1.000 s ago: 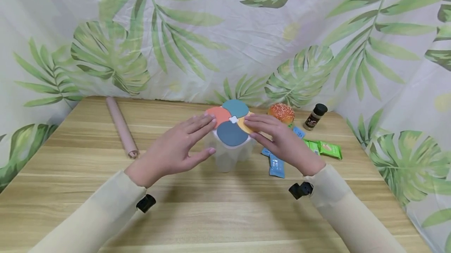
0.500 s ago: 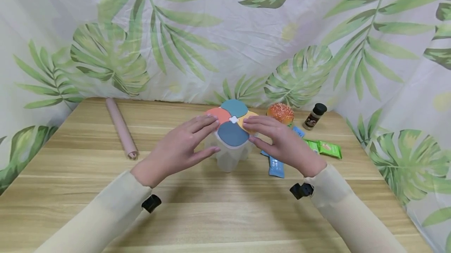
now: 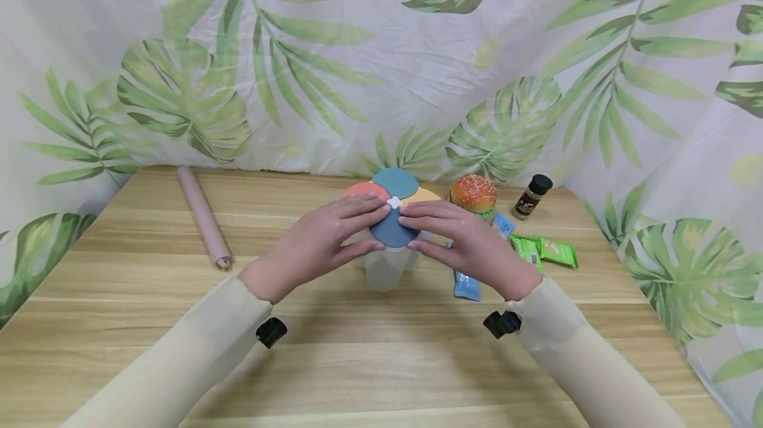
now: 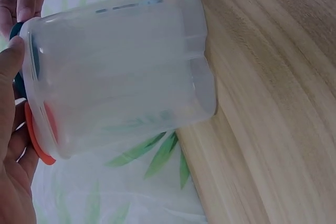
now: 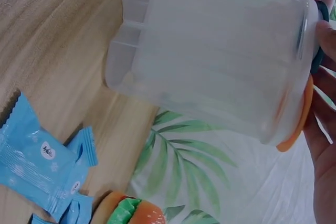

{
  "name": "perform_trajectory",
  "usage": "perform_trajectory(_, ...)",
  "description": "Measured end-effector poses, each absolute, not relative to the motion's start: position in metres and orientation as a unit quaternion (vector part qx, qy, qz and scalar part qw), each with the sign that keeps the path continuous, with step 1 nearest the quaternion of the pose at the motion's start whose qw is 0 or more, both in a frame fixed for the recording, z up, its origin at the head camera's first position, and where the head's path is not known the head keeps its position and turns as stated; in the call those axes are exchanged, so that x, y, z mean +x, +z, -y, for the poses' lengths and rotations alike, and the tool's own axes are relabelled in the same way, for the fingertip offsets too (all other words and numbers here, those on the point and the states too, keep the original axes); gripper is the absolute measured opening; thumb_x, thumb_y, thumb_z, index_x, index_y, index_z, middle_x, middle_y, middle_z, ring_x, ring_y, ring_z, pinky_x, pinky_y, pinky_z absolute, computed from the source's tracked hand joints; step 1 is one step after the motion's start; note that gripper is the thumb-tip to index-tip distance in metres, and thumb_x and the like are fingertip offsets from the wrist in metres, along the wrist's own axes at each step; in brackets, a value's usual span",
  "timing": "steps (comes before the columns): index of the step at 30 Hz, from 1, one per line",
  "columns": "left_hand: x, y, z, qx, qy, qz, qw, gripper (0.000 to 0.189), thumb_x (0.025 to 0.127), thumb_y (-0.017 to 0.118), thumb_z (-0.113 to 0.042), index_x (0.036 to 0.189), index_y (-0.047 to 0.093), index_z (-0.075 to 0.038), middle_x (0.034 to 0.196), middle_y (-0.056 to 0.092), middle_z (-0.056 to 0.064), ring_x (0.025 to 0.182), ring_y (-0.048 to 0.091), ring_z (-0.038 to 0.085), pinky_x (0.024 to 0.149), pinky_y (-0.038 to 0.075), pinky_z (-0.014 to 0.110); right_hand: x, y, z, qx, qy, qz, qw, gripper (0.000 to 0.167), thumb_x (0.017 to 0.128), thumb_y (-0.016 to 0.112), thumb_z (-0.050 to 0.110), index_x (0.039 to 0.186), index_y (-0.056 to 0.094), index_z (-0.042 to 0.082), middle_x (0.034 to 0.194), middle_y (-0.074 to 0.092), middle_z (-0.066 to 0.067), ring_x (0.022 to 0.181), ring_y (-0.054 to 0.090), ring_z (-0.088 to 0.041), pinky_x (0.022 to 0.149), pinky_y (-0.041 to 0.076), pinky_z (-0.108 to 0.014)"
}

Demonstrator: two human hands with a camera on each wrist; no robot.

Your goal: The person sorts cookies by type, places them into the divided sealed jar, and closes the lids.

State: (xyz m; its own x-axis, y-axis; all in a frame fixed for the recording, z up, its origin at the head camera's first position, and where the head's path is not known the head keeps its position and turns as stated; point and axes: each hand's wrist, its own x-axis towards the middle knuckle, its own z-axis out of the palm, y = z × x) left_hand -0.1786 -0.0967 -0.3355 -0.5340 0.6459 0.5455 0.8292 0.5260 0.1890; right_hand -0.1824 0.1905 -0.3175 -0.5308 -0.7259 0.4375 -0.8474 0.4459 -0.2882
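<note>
A translucent lobed storage container (image 3: 383,273) stands upright on the table. Its round lid has petal-shaped flaps: coral, teal, yellow and a dark blue flap (image 3: 393,232) at the near side. My left hand (image 3: 316,240) rests on the lid from the left, fingertips over the coral and blue flaps, thumb at the near rim. From the right, my right hand (image 3: 471,242) touches the yellow and blue flaps, its thumb also at the near rim. Fingers of both hands are extended. In the left wrist view, the container body (image 4: 121,72) looks cloudy, with no contents discernible.
Right of the container lie blue packets (image 3: 467,285) and green packets (image 3: 557,252). A toy hamburger (image 3: 473,194) and a black-capped spice bottle (image 3: 532,197) stand behind them. A rolled pink mat (image 3: 204,216) lies at the left. Leaf-print cloth (image 3: 334,83) hangs behind the table (image 3: 369,375).
Both hands have slid inward and toward each other over the lid, onto the dark blue flap; the thumbs have come to its near edge. The container has stayed in place.
</note>
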Motion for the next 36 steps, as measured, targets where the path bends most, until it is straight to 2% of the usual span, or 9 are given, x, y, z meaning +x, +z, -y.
perform_trajectory(11, -0.177, -0.337, 0.097, -0.43, -0.259, 0.845, 0.184, 0.049, 0.095, 0.077, -0.024, 0.141, 0.067, -0.008, 0.146, 0.066, 0.01, 0.139, 0.062, 0.027, 0.115, 0.052, 0.043, -0.185, -0.327, -0.189, 0.464, 0.288, 0.827, 0.134, 0.047, 0.087, 0.083, 0.004, 0.133, 0.073, 0.01, 0.143, 0.069, -0.01, 0.135, 0.064, -0.025, 0.113, 0.053, -0.036)
perform_trajectory(24, -0.174, -0.341, 0.094, -0.423, -0.253, 0.847, 0.201, 0.05, 0.096, 0.076, -0.023, 0.143, 0.065, -0.008, 0.147, 0.065, 0.011, 0.141, 0.06, 0.03, 0.118, 0.05, 0.045, -0.185, -0.333, -0.189, 0.477, 0.302, 0.808, 0.165, 0.052, 0.083, 0.084, -0.004, 0.133, 0.073, 0.007, 0.139, 0.071, -0.013, 0.132, 0.067, -0.028, 0.116, 0.05, -0.028)
perform_trajectory(36, -0.172, -0.34, 0.093, -0.417, -0.235, 0.854, 0.204, 0.049, 0.099, 0.074, -0.024, 0.144, 0.064, -0.008, 0.148, 0.064, 0.011, 0.142, 0.059, 0.029, 0.118, 0.049, 0.044, -0.185, -0.335, -0.19, 0.48, 0.3, 0.805, 0.178, 0.053, 0.083, 0.083, -0.004, 0.134, 0.072, 0.008, 0.138, 0.071, -0.011, 0.132, 0.067, -0.027, 0.118, 0.048, -0.028)
